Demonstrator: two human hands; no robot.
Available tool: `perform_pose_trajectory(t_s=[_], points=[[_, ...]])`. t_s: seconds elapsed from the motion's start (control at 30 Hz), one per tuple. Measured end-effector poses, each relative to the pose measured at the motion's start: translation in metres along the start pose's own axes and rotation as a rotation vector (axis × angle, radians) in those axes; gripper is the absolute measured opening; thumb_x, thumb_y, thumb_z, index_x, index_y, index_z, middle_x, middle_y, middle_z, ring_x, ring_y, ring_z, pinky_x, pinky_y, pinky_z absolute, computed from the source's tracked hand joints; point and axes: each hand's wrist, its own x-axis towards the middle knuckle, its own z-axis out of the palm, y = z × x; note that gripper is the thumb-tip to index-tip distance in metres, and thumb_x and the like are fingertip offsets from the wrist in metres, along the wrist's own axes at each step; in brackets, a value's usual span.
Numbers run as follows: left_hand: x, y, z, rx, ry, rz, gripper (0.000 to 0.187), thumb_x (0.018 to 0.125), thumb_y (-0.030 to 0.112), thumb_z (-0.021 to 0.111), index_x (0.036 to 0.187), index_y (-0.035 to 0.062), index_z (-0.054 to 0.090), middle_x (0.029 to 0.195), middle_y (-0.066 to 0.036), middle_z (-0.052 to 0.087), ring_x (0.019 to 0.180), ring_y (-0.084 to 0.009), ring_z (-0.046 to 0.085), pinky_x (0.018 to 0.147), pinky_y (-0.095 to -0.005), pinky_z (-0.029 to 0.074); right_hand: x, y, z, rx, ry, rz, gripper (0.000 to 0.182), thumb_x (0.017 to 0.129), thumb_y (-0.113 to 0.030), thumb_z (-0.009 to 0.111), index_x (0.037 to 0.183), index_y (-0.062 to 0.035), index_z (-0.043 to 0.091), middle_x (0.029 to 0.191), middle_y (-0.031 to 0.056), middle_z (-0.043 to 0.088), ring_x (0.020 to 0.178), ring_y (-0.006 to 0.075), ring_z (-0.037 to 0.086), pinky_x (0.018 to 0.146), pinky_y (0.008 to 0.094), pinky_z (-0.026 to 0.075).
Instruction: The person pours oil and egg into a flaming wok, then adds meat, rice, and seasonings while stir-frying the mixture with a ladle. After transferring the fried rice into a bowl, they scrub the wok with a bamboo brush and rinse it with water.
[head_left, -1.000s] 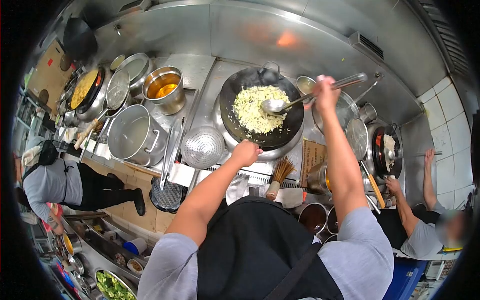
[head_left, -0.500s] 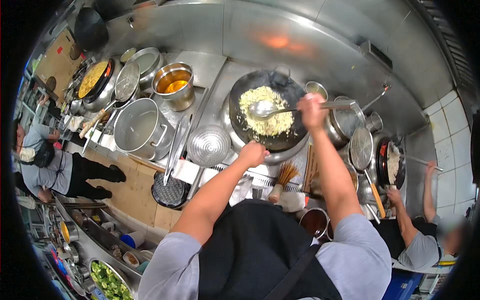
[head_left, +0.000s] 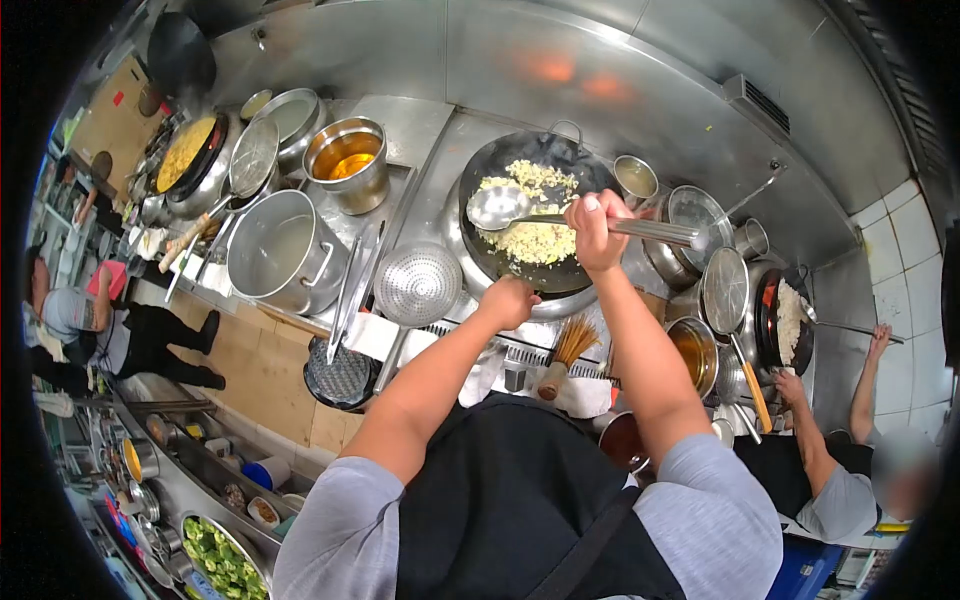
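Wok (head_left: 590, 180) of chopped food (head_left: 535, 240)

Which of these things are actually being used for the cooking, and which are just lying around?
In use:
- wok, left hand at its near edge
- ladle, held in the right hand
- chopped food in the wok

Apparently idle nearby:
- perforated scoop
- bristle brush
- large pot

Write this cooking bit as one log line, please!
left hand: closed at near rim of wok | right hand: holding ladle | wok: chopped food | perforated skimmer: beside wok
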Motion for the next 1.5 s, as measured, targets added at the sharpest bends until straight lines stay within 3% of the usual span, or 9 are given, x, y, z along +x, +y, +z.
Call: perform_pose_trajectory(t_s=[0.03,0.2,0.5,0.6,0.67,0.83,1.13,1.4,1.5], points=[[0.0,0.002,-0.005,0.004,-0.047,-0.018,0.038,0.103,0.035,0.059,0.092,0.0037,0.077,0.101,-0.02,0.076,0.104,-0.042,0.067,0.093,-0.0525,0.054,-0.007,0.015,-0.028,-0.346,0.158,-0.027,0.034,0.104,-0.009,0.057,0.077,-0.0131,0.037,0.06,0.0,0.045,0.05,0.0134,0.044,0.05,0.0325,0.04],[0.005,-0.005,-0.003,-0.003,-0.053,0.004,0.04,0.104,0.036,0.059,0.091,0.003,0.077,0.099,-0.019,0.076,0.102,-0.0422,0.067,0.092,-0.0525,0.053,0.08,-0.007,-0.125,-0.124,0.799,-0.099,0.036,0.105,-0.009,0.06,0.075,-0.015,0.042,0.057,-0.0023,0.045,0.046,0.011,0.041,0.047,0.0318,0.04],[0.004,-0.006,0.008,-0.04,-0.005,0.0,0.039,0.103,0.035,0.059,0.089,0.003,0.076,0.098,-0.021,0.075,0.101,-0.0433,0.066,0.094,-0.0522,0.053,0.044,-0.02,0.01,-0.217,0.123,0.293,0.04,0.1,-0.013,0.072,0.071,-0.0124,0.044,0.061,-0.0057,0.046,0.052,0.006,0.042,0.049,0.0271,0.033],[0.002,-0.004,0.006,0.015,0.035,0.052,0.038,0.103,0.034,0.059,0.089,0.0031,0.076,0.099,-0.02,0.076,0.102,-0.0429,0.066,0.094,-0.0517,0.053,0.029,-0.007,-0.034,-0.813,0.012,0.071,0.039,0.099,-0.018,0.074,0.07,-0.0116,0.048,0.061,-0.0033,0.05,0.052,0.0091,0.046,0.05,0.0312,0.038],[0.004,-0.005,0.006,-0.013,0.025,0.018,0.038,0.103,0.034,0.06,0.089,0.0028,0.076,0.099,-0.02,0.076,0.103,-0.0431,0.065,0.093,-0.0516,0.053,0.069,-0.014,-0.091,-0.425,0.214,0.285,0.04,0.1,-0.022,0.071,0.068,-0.0121,0.051,0.06,-0.0023,0.052,0.052,0.0109,0.049,0.05,0.0334,0.042],[0.017,-0.009,0.005,0.037,-0.076,0.003,0.042,0.105,0.04,0.058,0.093,0.0043,0.078,0.105,-0.017,0.077,0.109,-0.0415,0.066,0.097,-0.0515,0.053,0.054,0.005,-0.101,-0.379,0.72,0.013,0.039,0.099,-0.015,0.074,0.069,-0.0152,0.049,0.061,-0.0023,0.052,0.049,0.0113,0.048,0.047,0.0327,0.042],[-0.1,0.098,-0.084,-0.02,0.165,0.108,0.036,0.103,0.031,0.062,0.084,0.0036,0.075,0.085,-0.02,0.072,0.087,-0.0449,0.068,0.079,-0.0545,0.054,0.081,-0.125,-0.02,-0.174,0.235,0.646,0.04,0.102,-0.015,0.068,0.07,-0.0165,0.043,0.055,-0.0041,0.039,0.042,0.0108,0.034,0.044,0.0367,0.038],[-0.063,0.034,0.011,0.018,0.139,0.022,0.041,0.104,0.034,0.06,0.086,0.0001,0.075,0.089,-0.027,0.072,0.088,-0.0479,0.07,0.083,-0.0587,0.054,0.081,0.003,-0.041,-0.786,0.346,0.151,0.039,0.102,-0.021,0.072,0.073,-0.0093,0.049,0.057,0.0011,0.05,0.047,0.014,0.05,0.046,0.0365,0.042],[-0.123,0.043,-0.016,-0.019,-0.309,-0.059,0.041,0.104,0.036,0.059,0.091,0.0012,0.077,0.092,-0.027,0.073,0.09,-0.0467,0.071,0.086,-0.0565,0.055,0.107,-0.066,-0.003,-0.652,0.418,0.191,0.041,0.103,-0.019,0.072,0.073,-0.0107,0.044,0.059,-0.0003,0.048,0.048,0.0125,0.047,0.048,0.0327,0.041]])
